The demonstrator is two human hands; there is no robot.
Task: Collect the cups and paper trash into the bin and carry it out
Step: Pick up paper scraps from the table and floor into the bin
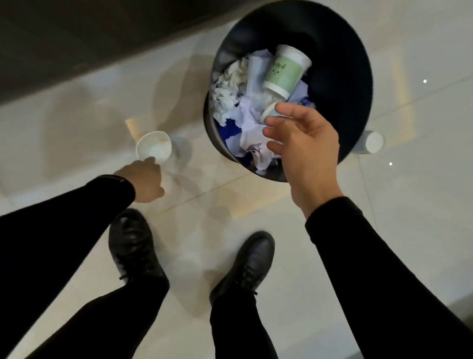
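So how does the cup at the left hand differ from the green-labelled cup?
The white cup is outside the bin at the left hand; the green-labelled cup lies on its side on the crumpled paper inside. The white cup shows its open mouth and no label; the other shows a green printed band. Both look like disposable cups.

Black bin (350, 74); green-banded white cup (285, 70); white, perhaps bluish, crumpled paper (251, 129); black shoes (135, 247).
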